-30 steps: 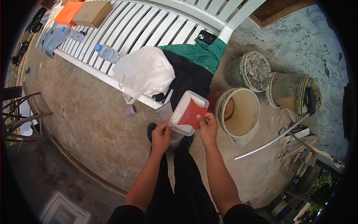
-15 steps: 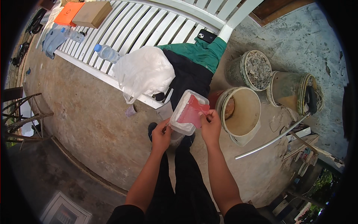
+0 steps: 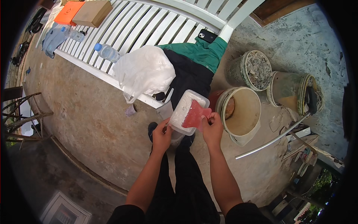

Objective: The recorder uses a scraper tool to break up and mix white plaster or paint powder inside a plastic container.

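My left hand (image 3: 163,135) is closed on the near left edge of a clear plastic tub (image 3: 203,98) and holds it up in front of me. Whitish-grey paste (image 3: 182,108) lies inside the tub. My right hand (image 3: 212,131) grips the narrow end of a red plastic scraper (image 3: 194,115). The scraper's wide, paste-flecked blade lies over the paste, with its edge toward the left side of the tub. Part of the handle is hidden by my right fingers.
Ahead stands a white slatted bench (image 3: 143,28) with a white plastic bag (image 3: 143,71), dark and green clothing (image 3: 199,56), a phone (image 3: 207,36) and a bottle (image 3: 107,52). At right are an open bucket (image 3: 242,112), a rubble-filled bucket (image 3: 257,69) and a bent metal tube (image 3: 272,139).
The scraper has shifted right and toward me within the tub, uncovering more paste. My right hand moved slightly right with it, while my left hand and the tub stayed nearly still.
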`<state>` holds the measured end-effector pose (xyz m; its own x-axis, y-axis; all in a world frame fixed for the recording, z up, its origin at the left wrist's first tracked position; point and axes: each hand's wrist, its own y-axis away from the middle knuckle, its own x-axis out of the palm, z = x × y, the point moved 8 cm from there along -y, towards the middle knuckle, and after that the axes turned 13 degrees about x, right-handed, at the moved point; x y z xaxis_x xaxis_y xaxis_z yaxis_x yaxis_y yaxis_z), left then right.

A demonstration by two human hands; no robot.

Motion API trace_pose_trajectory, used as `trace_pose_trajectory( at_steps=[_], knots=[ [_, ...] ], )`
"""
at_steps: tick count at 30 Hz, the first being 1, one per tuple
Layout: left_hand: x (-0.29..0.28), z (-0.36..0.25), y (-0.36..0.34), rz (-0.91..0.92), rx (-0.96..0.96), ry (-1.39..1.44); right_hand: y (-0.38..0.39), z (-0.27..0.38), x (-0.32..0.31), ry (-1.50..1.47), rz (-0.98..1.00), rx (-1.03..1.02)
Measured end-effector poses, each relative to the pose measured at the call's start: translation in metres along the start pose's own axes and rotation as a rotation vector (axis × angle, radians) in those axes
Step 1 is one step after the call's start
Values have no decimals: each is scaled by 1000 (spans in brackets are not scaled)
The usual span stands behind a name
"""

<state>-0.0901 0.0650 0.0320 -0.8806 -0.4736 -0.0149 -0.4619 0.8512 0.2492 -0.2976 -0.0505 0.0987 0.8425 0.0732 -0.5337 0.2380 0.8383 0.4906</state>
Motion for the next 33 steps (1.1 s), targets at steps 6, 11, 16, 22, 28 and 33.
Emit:
trace_pose_trajectory(
  at_steps=[6, 11, 16, 22, 28, 33],
  knots=[
    [-1, 0, 0, -3, 15, 8, 5, 2, -19, -62, -11, -26],
    [-3, 0, 0, -16, 7, 16, 13, 20, -37, -83, -29, -35],
    [-3, 1, 0, -17, -7, -14, 9, 21, -37, -20, -61, -76],
    [-1, 2, 0, -5, 4, -8, 2, 2, -22, -82, -55, -60],
    [-3, 1, 1, -7, -1, -9, 0, -9, -19, -142, -49, -12],
    [-2, 1, 1, -1, -14, -9, -4, -14, -20, -189, -37, 1]
  ],
)
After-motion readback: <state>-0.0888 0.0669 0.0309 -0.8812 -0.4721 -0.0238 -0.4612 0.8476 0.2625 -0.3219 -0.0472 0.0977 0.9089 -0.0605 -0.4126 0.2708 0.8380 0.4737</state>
